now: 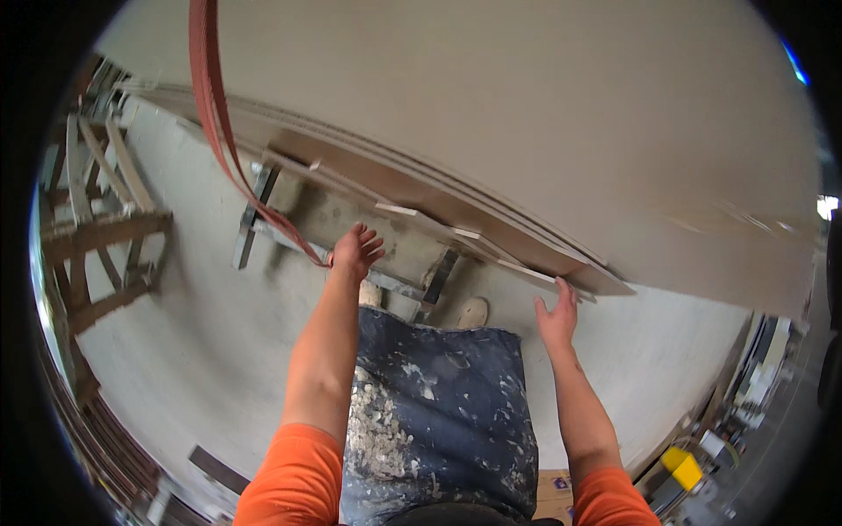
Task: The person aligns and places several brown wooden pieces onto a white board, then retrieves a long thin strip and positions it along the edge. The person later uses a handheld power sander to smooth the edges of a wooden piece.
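My left hand point(355, 252) is held out over the metal frame, fingers spread and palm turned to the right. The lower end of a long red strap point(230, 145), which hangs from above, meets this hand at its left side. I cannot tell whether the strap is hooked behind it. My right hand point(559, 320) has its thumb apart, and its fingertips reach the lower edge of a thin, light brown board point(524, 273). Large flat boards point(561, 114) of the same colour lean in a stack in front of me.
A low metal frame point(399, 285) stands under the boards, close to my shoes point(474, 312). Wooden trestles point(105, 232) are at the left. Along the right lie long strips and a yellow object point(682, 467). A dark bar point(217, 468) lies at the lower left.
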A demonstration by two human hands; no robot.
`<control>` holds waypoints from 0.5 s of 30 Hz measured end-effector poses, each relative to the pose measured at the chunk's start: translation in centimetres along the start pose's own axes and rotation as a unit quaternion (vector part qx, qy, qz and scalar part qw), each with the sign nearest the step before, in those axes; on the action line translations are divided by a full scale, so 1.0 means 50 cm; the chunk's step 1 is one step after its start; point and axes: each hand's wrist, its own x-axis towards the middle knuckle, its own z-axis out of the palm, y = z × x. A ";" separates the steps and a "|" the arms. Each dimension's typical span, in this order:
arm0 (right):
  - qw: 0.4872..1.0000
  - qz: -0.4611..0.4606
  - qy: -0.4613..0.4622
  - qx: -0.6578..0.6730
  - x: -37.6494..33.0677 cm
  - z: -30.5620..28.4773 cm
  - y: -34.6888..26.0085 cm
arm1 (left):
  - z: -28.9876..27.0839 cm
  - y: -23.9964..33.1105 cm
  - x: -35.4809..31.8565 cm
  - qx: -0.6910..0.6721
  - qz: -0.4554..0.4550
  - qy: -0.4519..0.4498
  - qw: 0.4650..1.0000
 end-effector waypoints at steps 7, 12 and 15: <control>0.992 0.017 0.119 0.045 0.019 0.081 0.039 | -0.021 -0.029 0.156 -0.128 0.040 0.050 0.990; 0.971 0.079 0.208 0.083 0.017 0.127 0.050 | -0.027 0.013 0.221 -0.171 0.057 0.100 0.979; 0.965 0.125 0.204 0.108 -0.004 0.152 0.048 | -0.045 0.056 0.239 -0.174 0.090 0.037 0.980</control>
